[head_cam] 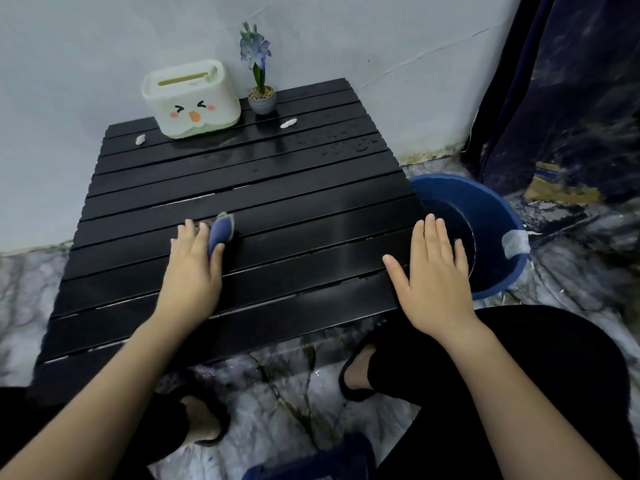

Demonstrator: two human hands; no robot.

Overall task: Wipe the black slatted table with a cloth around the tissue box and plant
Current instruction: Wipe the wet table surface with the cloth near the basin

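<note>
The person's left hand (194,261) lies on the black slatted table (311,216), in the near-left part of the top, and it presses a small blue-grey cloth (221,231) against the slats; the fingers are nearly straight and laid over the cloth, and a folded corner of it sticks out beyond the fingertips toward the wall. The right hand (433,271) holds nothing: it rests flat with spread fingers on the near-right edge of the table, just beside the round blue plastic basin (498,216) that stands on the floor. The white tissue box with a cartoon face (192,98) and the small grey pot with a blue-flowered plant (260,81) stand side by side at the far edge, near the wall, well apart from the cloth. From the cloth they lie straight ahead and a little to the right, across several slats. The slats run left to right, so it seems that a stroke along them stays in one lane, while reaching the two objects means pushing the cloth away from the body, across the gaps. Drops of water shine on the far-right slats, and two small pale scraps (288,124) lie near the box and the pot. The left hand is the nearer one to these things, and it already has the cloth.
</note>
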